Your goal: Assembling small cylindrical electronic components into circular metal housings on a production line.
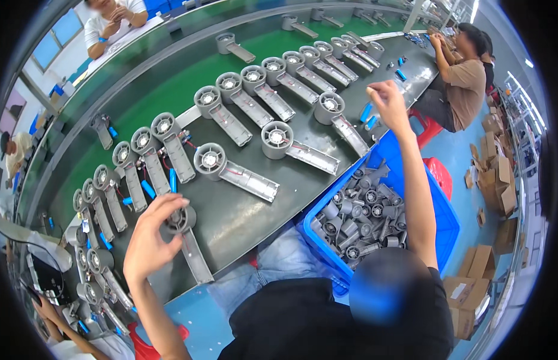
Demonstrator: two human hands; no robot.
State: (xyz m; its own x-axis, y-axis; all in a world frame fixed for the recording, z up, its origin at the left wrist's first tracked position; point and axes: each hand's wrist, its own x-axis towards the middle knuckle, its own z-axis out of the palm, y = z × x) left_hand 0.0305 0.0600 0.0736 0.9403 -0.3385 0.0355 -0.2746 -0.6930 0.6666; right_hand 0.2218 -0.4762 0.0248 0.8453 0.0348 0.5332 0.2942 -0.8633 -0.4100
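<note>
My left hand (148, 243) curls its fingers and thumb around the round head of a grey fan housing (198, 258), whose open handle points toward me on the dark table. My right hand (388, 107) is raised over the table's right part, thumb and fingertips drawn together; whatever they pinch is too small to make out. Below it lie blue cylindrical cells (366, 112). Nearest in front are three more housings with spoked round heads and open handles: one in the middle (249, 180), one to its right (312, 156), and one farther right (349, 135).
A blue bin (435, 207) full of grey housing parts (375, 210) stands by my right side. More housings (231, 120) line the table beside a green conveyor belt (171, 90). Co-workers sit at the far right (465, 84), far left and lower left. Cardboard boxes (468, 294) stand on the right.
</note>
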